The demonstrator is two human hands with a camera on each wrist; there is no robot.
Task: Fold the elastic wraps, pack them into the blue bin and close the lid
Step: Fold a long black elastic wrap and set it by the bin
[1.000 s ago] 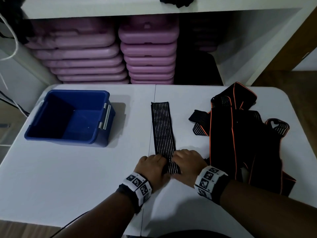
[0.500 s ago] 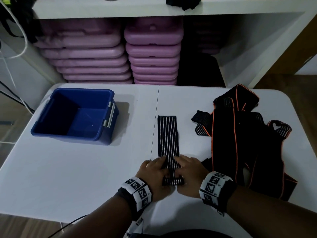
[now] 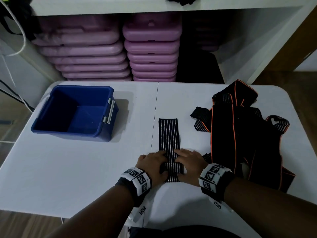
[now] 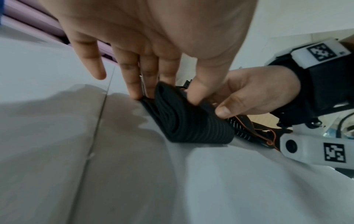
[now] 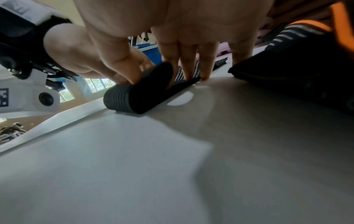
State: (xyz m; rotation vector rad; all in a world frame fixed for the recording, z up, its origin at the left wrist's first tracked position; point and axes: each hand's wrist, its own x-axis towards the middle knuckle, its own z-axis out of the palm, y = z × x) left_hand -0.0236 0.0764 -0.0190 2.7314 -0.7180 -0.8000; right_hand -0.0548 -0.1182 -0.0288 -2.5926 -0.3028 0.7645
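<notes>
White folding table [image 3: 72, 169] carries all of it. Blue bin [image 3: 103, 133] sits lidless, well left of the striped elastic wrap [image 3: 169, 134] — heap of orange-edged wraps [image 3: 243, 140] just right of it. Left hand [image 3: 152, 166] and right hand [image 3: 189, 163] each pinch the wrap's rolled near end — thumbs behind, fingers in front

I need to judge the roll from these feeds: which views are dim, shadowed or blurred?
Head view: dim overall, yet the striped wrap reads sharply. Left wrist view: bright, the left hand casts a shadow beside the roll. Right wrist view: the right hand is close and soft, and the table foreground is blurred and shadowed.
</notes>
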